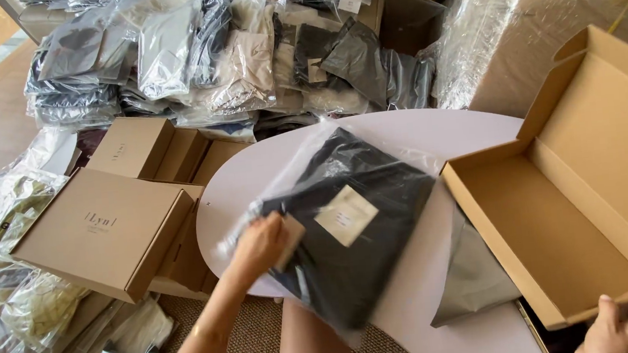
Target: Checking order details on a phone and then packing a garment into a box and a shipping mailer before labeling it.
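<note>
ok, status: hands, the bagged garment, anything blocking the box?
Left hand grips the bagged dark garment over the round table. Right hand on the open cardboard box edge. Box interior unobstructed.

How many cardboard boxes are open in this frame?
1. The open cardboard box sits at the table's right edge, lid up, by the right hand. The closed boxes stack on the left; others may be hidden.
</note>
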